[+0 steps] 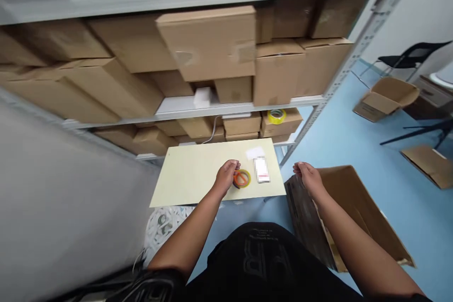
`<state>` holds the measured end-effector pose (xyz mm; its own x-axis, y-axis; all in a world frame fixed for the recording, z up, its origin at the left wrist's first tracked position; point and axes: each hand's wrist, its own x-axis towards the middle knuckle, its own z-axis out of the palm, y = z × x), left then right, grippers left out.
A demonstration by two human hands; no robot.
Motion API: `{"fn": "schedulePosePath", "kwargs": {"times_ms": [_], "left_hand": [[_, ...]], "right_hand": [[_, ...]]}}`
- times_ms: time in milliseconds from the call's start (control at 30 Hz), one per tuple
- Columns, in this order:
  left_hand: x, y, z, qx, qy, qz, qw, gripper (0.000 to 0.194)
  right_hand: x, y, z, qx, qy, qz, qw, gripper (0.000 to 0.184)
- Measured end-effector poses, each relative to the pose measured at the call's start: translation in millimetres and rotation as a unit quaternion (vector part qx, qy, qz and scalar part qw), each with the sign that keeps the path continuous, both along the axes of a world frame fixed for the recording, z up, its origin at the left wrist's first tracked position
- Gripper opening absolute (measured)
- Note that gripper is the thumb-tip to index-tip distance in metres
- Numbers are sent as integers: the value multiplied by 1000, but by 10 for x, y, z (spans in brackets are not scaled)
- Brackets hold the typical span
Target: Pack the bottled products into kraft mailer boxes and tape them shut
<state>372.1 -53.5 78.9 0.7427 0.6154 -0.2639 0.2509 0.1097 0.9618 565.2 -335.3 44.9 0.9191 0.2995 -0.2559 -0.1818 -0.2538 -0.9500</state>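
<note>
My left hand (225,178) is over the cream table, its fingers curled together, with no held thing visible. Right beside its fingertips lies a yellow tape roll (248,180) with an orange loop-shaped thing (241,179) inside or on top of it; whether the hand touches them I cannot tell. A phone (262,170) with a blurred-out screen lies to the right on the table (191,174), below a small white slip (255,153). My right hand (308,178) hangs in the air past the table's right edge, fingers curled together, holding nothing visible.
Shelves (198,111) full of cardboard boxes (215,47) stand beyond the table. Another yellow tape roll (276,116) rests on a lower box. To the right are a large open carton (354,188) and flat dark sheets (306,222). White scraps (163,226) fill the lower left.
</note>
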Motion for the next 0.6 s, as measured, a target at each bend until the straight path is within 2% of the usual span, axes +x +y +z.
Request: {"fn": "schedulePosePath", "kwargs": {"times_ms": [367,467,600], "left_hand": [[-2209,1075,-8,19,-9,142,990,39],[-2707,1254,-1,23,-12,192,981,38],[-3243,1388,-22,8,-17,269,963,38]], "right_hand": [[-1468,1841,171,38,-17,133,990,50],[-1827,2292,200,39,-10,180,983,50],[-2184,2856,228,29,-5,263,964,49]]}}
